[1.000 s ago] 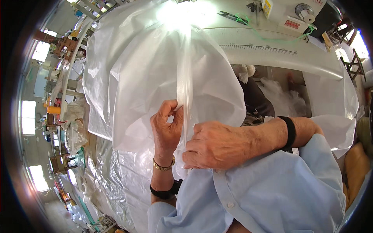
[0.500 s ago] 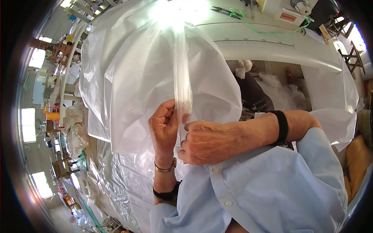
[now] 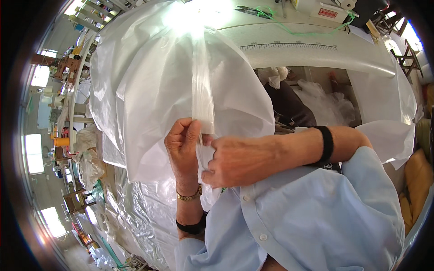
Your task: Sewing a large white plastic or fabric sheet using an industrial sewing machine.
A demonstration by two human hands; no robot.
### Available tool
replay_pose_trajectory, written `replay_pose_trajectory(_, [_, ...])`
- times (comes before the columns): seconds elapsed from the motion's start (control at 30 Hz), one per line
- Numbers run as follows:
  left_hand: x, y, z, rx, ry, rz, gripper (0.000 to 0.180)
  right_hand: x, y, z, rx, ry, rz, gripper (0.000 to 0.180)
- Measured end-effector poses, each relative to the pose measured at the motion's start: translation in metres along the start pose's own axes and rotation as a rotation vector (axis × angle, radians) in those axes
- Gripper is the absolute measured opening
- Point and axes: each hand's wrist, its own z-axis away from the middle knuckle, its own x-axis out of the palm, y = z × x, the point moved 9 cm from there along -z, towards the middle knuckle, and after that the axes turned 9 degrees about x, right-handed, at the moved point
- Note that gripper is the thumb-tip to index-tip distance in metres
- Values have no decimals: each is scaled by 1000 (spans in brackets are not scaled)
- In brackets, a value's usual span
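Note:
A long translucent plastic strip [image 3: 203, 90] runs down over a large white plastic sheet [image 3: 153, 104] from a bright light toward my body. My left hand [image 3: 181, 143] pinches the strip's lower left edge between thumb and fingers, the thumb in front. Just right of it, my right hand [image 3: 242, 159] is closed, its fingers curled inward below the strip's end. One fingertip shows beside the strip's bottom edge. What lies inside the right hand is hidden, and its near fingers are slightly blurred.
A bright lamp [image 3: 199, 13] glares at the top. Past it lie dark pointed snips [image 3: 253, 11] and a green cord [image 3: 307, 33]. A printed ruler scale [image 3: 289, 45] marks the pale table edge. Crumpled clear plastic [image 3: 325, 101] fills the space below; more sheeting lies at left.
The view has shifted slightly, moving the scene left. My left thumb now shows in front of the strip's edge, and my right hand sits a little below the strip's end.

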Motion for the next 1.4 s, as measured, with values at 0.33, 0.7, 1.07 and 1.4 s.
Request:
replay_pose_trajectory(0.33, [-13, 24, -16, 100, -9, -34, 15, -31, 124, 135, 1087, 206, 77, 34])
replay_pose_trajectory(0.7, [33, 35, -11, 125, -244, -165, 11, -23, 83, 48, 699, 143, -658, 13])
replay_pose_trajectory(1.07, [25, 36, -10, 173, -254, -169, 6, -15, 51, 21, 422, 140, -461, 16])
replay_pose_trajectory(1.4, [3, 23, -15, -1, -165, -4, 12, 0, 38, -7, 242, -29, -28, 20])
